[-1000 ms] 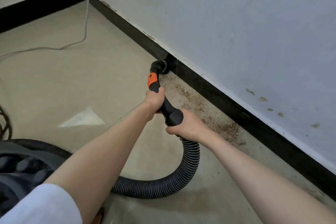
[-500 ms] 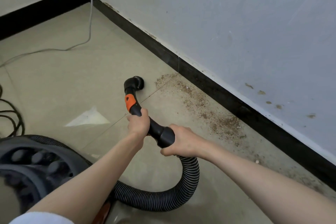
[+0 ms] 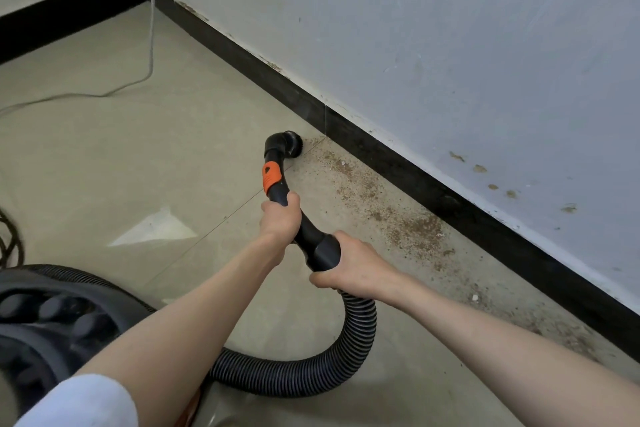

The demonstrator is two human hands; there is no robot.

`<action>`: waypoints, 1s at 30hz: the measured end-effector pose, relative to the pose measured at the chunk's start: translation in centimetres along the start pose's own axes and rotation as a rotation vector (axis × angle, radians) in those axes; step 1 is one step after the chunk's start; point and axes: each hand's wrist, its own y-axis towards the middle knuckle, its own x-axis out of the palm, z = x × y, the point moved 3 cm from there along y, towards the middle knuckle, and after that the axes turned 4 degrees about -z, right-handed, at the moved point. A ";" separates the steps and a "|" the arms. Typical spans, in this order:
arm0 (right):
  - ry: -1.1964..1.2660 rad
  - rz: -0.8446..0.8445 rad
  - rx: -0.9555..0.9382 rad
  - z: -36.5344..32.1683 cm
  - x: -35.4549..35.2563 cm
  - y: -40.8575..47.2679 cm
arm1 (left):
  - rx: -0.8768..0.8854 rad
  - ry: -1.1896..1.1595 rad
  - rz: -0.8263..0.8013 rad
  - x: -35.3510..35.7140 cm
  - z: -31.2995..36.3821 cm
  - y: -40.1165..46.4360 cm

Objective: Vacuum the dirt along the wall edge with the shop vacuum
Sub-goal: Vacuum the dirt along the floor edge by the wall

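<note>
Shop vacuum (image 3: 45,329) sits low at my left on the floor (image 3: 138,156); its ribbed hose (image 3: 360,329) loops to my hands; my left hand (image 3: 281,218) and right hand (image 3: 349,267) both have fingers wrapped round the wand (image 3: 311,236); its nozzle (image 3: 289,144) meets the dirt (image 3: 408,229) beside the black baseboard (image 3: 398,156).

Both hands push the brush nozzle (image 3: 289,146) forward from mid-floor to the near end of the dirt (image 3: 398,218) by the baseboard (image 3: 381,152).

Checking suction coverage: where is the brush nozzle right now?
In the head view, centre: the brush nozzle sits beside the black baseboard, at the far end of the dirt strip.
</note>
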 end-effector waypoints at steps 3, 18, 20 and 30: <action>0.012 0.013 0.007 -0.4 -0.5 0.6 | 0.007 0.016 -0.029 0.1 1.0 0.8; 0.060 0.034 0.007 -0.6 -1.3 1.7 | 0.061 0.051 0.000 0.7 2.8 1.6; 0.046 -0.009 -0.003 -0.8 -0.5 1.5 | 0.039 0.040 0.033 -0.5 1.7 0.7; 0.000 -0.118 -0.003 1.4 2.6 -2.1 | -0.033 0.029 0.051 -1.5 -3.0 -4.2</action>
